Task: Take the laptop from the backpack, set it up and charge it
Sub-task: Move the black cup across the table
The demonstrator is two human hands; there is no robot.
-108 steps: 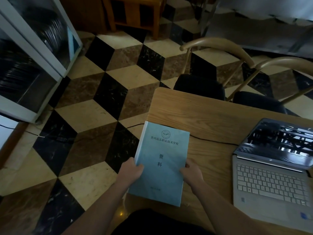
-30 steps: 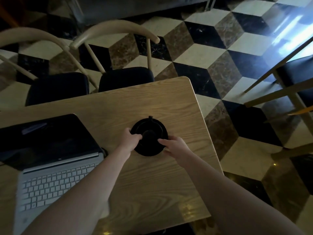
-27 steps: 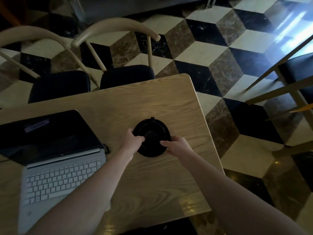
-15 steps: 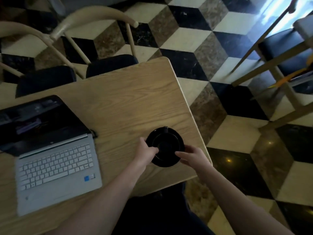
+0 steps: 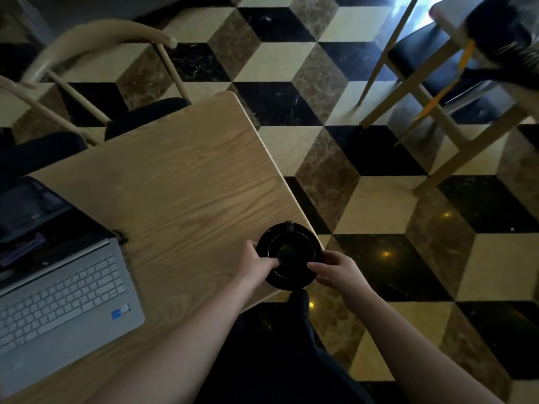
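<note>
From above the person's head: both hands grip a round black object [image 5: 290, 255] at the wooden table's [image 5: 186, 182] near right corner, partly past the edge. The left hand [image 5: 258, 265] curls round its left rim, the right hand [image 5: 335, 271] pinches its right rim. The laptop [image 5: 58, 290] sits open on the table at far left, silver keyboard showing, screen dark. Chairs [image 5: 145, 112] stand beyond on the chequered floor [image 5: 364, 199].
</note>
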